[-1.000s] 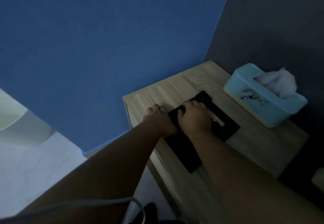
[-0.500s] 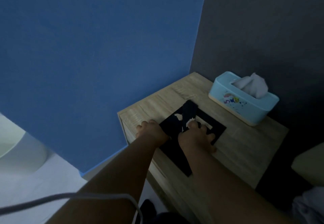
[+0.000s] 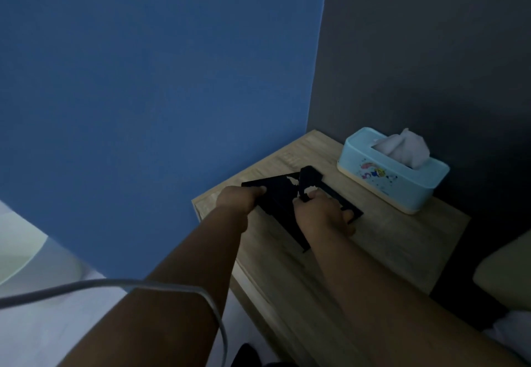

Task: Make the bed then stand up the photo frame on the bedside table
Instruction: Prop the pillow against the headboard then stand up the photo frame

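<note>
Step in hand: 2nd half of task, standing the photo frame (image 3: pixel 283 208). Bed barely in view (pale edge at far right of shot), so can't judge bed-making from here.

Landmark = tissue box (image 3: pixel 393 172), light blue, at back of the desk (image 3: pixel 402 240) by the dark wall.

- Frame: black, lying face-down on desk, just in front-left of tissue box, not touching it.
- Its back strut (image 3: pixel 310 178) is swung up off the back panel, on the side nearer the tissue box.
- Left hand (image 3: pixel 240 201): grip closed on frame's edge, the side away from tissue box. Steadying, I judge.
- Right hand (image 3: pixel 321 214): grip pinched narrow on lower end of strut; other fingers rest on frame.

Light poor; hinge detail not resolvable.

Next move calls for: open strut to full angle, then tip frame upright w/ both hands, lower edge + strut foot both on desk. Keep clear of tissue box. Risk: strut folds back and frame drops flat.
</note>
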Demonstrator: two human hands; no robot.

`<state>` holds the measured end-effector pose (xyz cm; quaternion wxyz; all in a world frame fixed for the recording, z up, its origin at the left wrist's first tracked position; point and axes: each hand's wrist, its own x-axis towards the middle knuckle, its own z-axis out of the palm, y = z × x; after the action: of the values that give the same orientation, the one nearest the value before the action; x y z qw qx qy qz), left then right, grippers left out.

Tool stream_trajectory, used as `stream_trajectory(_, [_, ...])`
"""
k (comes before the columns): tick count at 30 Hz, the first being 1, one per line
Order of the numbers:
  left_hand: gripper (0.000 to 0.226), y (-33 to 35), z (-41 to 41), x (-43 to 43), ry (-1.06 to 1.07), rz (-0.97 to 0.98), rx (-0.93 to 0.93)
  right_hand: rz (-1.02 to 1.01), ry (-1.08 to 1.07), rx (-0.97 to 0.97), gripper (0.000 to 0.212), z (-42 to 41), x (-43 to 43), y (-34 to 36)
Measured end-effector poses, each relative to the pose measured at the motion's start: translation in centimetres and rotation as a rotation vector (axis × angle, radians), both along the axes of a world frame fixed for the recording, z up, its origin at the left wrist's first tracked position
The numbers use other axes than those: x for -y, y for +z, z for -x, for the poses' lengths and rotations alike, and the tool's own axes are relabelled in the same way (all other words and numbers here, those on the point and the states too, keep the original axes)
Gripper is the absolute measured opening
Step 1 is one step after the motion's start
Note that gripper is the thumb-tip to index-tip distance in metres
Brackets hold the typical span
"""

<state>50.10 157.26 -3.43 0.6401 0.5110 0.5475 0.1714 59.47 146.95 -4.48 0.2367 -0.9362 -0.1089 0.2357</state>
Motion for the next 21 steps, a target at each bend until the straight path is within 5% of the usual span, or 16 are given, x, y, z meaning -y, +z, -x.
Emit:
stream_trajectory(3, [0.022,2.0,0.0,1.5,-0.09,0.173,0.169,0.007,-0.024,-0.022,0.048,-0.4,-0.3,0.6])
stream_trajectory(6, [0.036,2.6,0.0,2.3,-0.222,0.196,0.192,0.03,-0.023,-0.054,0.046,-0.5,-1.3,1.1])
stream_trajectory(10, [0.041,2.8,-0.5,1.8,-0.246,0.063,0.109,0.025,0.026,-0.084,0.045,-0.8,-2.0,1.7])
stream_trajectory(21, [0.037,5.2,-0.8,-0.5,-0.277,-0.422,-0.034,-0.055,0.675,0.473,0.065,-4.0,1.4,0.5])
